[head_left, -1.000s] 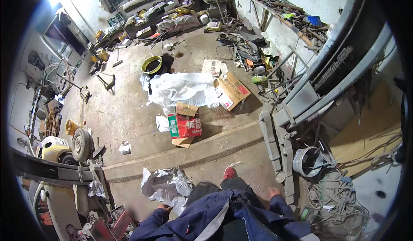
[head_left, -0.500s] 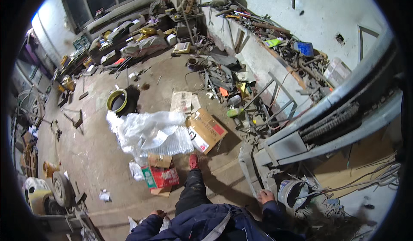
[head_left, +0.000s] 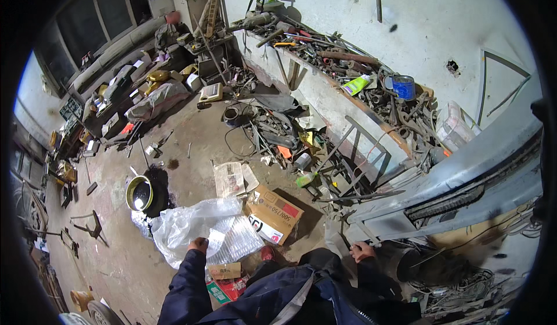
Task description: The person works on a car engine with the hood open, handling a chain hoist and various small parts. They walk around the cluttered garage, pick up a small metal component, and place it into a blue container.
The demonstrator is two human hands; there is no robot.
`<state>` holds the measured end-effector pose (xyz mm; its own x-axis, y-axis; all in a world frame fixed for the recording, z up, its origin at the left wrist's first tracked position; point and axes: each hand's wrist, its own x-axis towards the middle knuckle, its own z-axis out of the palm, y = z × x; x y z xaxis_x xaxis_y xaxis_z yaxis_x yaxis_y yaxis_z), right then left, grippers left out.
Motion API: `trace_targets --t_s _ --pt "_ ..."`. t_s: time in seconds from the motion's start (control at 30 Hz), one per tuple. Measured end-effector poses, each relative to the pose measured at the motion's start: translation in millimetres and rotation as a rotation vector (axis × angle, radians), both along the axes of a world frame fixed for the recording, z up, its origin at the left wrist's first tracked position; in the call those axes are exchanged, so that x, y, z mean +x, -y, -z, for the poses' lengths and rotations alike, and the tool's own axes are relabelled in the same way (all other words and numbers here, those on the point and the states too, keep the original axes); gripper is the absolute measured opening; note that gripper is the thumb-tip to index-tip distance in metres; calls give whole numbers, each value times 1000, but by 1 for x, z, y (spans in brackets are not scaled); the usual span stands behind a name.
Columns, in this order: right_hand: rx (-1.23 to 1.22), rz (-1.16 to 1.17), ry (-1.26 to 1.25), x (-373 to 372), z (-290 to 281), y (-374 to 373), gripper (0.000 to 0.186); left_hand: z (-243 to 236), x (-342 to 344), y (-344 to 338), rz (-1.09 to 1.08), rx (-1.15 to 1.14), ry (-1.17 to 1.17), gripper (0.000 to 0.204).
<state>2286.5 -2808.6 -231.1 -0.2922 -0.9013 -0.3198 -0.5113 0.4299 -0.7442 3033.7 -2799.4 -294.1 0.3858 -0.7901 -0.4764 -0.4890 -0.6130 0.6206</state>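
Note:
My left hand (head_left: 198, 244) is small in view, over the near edge of a crumpled clear plastic sheet (head_left: 174, 226). Its fingers curl downward, and I cannot make out whether anything is in them. My right hand (head_left: 362, 251) hangs by the end of a grey metal frame (head_left: 394, 223), fingers loosely apart and nothing visible in them. Whether it touches the frame is unclear. Right of the sheet lies a brown cardboard box (head_left: 272, 213). A red shoe (head_left: 267, 253) shows between the box and a smaller piece of cardboard (head_left: 225, 270).
A yellow-rimmed bucket of dark liquid (head_left: 139, 193) stands beside a dark stain. Scrap metal parts (head_left: 278, 127) lie along a low wall topped with tools and a blue can (head_left: 403, 87). A red and green carton (head_left: 227, 291) is near my feet. Cables (head_left: 458, 290) lie at lower right.
I have stepped forward, so the plastic sheet and box sit lower and nearer. My left hand has swung forward and up over the sheet; the right has shifted slightly up.

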Motion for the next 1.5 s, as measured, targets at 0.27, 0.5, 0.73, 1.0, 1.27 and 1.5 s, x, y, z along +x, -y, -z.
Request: trace_targets --t_s 0.27,0.5,0.73,1.0,1.27,1.5 --pt "6 -103 -104 30 -20 125 19 16 -38 -21 122 207 55 46" --pt "-150 -206 -164 49 -31 274 21 22 -92 -82 313 464 44 51" --pt "-393 -268 -65 39 -89 423 19 -17 -153 4 274 422 79 46" --pt "-314 -173 298 11 -129 525 25 -41 -171 165 158 398 45 39" --pt "-99 20 808 28 -153 560 38 -55 -169 262 432 272 124 41" --pt "-71 180 1028 59 -157 602 46 -2 -129 317 922 470 175 39"
